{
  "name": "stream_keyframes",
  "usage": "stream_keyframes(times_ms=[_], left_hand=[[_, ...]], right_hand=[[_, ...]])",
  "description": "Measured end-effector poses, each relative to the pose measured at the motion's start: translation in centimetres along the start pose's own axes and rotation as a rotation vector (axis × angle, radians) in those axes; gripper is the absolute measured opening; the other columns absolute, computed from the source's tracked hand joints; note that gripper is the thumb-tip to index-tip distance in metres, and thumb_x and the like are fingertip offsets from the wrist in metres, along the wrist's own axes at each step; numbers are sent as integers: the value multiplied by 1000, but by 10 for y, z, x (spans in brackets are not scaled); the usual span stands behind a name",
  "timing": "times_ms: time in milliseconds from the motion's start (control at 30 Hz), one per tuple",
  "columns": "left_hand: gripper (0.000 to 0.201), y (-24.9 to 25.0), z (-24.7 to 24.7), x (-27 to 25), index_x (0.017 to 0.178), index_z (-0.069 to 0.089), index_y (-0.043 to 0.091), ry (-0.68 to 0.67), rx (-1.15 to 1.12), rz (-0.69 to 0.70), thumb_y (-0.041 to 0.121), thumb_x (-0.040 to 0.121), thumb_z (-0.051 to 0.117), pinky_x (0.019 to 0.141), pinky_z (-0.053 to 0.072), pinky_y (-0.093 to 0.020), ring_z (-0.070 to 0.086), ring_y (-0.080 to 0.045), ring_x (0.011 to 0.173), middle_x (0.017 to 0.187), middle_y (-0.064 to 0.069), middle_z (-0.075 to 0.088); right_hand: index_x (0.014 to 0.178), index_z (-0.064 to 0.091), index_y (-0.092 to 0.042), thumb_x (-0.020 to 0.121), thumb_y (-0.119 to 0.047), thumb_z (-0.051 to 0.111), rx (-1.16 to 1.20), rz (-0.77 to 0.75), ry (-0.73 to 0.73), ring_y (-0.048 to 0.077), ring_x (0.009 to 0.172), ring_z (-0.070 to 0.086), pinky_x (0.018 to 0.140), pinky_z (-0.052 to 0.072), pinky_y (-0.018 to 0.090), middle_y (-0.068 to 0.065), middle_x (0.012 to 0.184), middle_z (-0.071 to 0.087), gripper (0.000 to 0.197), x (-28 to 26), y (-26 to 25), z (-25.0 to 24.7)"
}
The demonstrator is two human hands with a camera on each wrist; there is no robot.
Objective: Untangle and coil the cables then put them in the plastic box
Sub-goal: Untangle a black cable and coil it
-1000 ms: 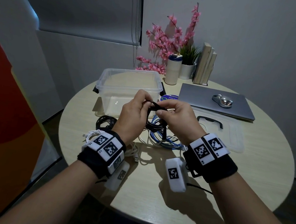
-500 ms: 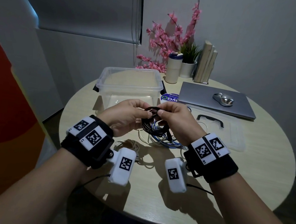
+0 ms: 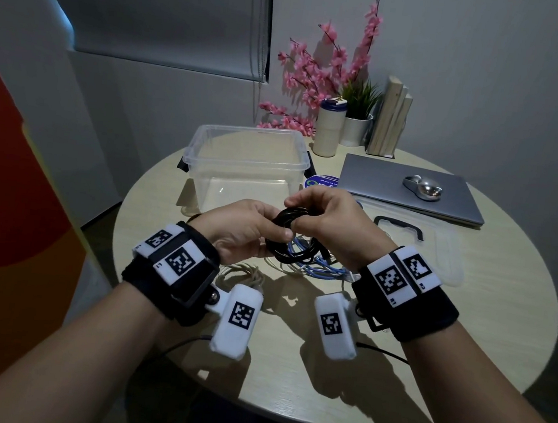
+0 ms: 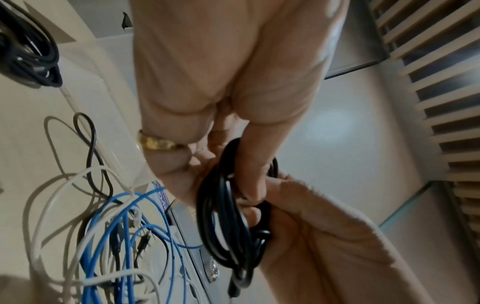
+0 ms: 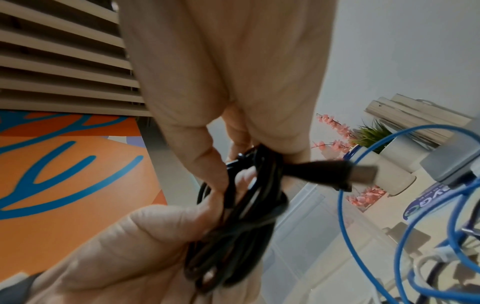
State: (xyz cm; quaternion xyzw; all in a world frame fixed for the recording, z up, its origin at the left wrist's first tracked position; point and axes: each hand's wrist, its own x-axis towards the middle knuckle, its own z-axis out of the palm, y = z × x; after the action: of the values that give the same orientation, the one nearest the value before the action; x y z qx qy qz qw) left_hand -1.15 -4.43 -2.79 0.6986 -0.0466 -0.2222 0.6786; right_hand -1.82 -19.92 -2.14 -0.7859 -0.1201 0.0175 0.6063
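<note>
While both hands (image 3: 289, 226) pinch the coiled black cable (image 3: 285, 236), the plastic box (image 3: 246, 163) holds nothing.

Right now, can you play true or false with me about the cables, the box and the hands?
1. Both hands hold the black cable coil. True: the left hand and the right hand both grip it above the table.
2. The plastic box is full of cables. False: no cable shows inside it.
3. The blue cable is lying on the table. True.
4. The lid is on the box. False: it lies on the table to the right of the hands.
5. A mouse sits on the closed laptop. True.
</note>
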Motion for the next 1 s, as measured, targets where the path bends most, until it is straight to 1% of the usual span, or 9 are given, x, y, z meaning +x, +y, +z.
stream_keyframes(times_ms=[200,333,433,500,567,700,867,933,1000], left_hand=[[22,-3,11,5,76,61,13,289,242,204,-9,78,67,66,46,-33,56,-21,67,71,-7,59],[19,-5,11,5,81,66,16,334,319,279,0,75,74,74,51,-42,60,-21,73,83,-14,67],[6,1,12,1,81,64,15,251,192,231,16,86,68,68,51,-33,61,-14,65,77,-8,65],[15,4,13,-1,79,58,15,213,120,187,23,92,60,56,51,-22,58,-8,51,71,-6,61],[17,5,13,-2,79,52,16,179,71,153,22,95,55,48,49,-19,60,-9,49,71,-8,61],[11,4,10,-2,85,51,15,144,-22,169,12,95,54,48,48,-19,67,-15,59,76,-11,66],[12,-2,11,3,88,54,13,279,-61,289,1,92,55,50,50,-17,64,-9,55,69,-7,68],[15,-3,13,5,98,55,14,307,-112,312,0,90,57,52,49,-16,65,-7,57,69,-3,69],[28,-2,11,5,112,54,14,289,-181,285,1,89,60,57,49,-17,65,-8,63,79,-4,69]], right_hand=[[80,64,-18,73,11,66,-76,-35,112,14,74,62,75,52,29,5,83,67,30,4,2,1],[73,66,-19,71,11,69,-54,-26,189,14,68,62,73,53,30,3,74,67,30,5,6,0],[68,67,-12,70,11,70,-38,-31,224,17,66,65,75,56,36,6,69,67,23,3,7,-2],[69,69,-11,70,10,71,-39,-38,234,23,72,68,80,57,41,9,72,69,21,4,7,-2],[68,70,-11,70,9,72,-24,-47,232,26,74,69,82,56,44,11,73,70,20,4,6,0],[75,72,-8,73,10,70,38,-26,176,24,74,68,81,57,40,13,77,71,18,3,7,-4],[86,62,-8,79,12,64,128,33,126,29,75,64,73,54,42,15,82,66,22,4,4,-8],[88,56,-10,79,13,63,154,68,152,28,70,64,69,51,42,18,80,64,25,5,3,-8],[92,56,-8,83,14,58,204,98,137,20,65,66,66,53,37,14,76,63,23,6,3,-9]])
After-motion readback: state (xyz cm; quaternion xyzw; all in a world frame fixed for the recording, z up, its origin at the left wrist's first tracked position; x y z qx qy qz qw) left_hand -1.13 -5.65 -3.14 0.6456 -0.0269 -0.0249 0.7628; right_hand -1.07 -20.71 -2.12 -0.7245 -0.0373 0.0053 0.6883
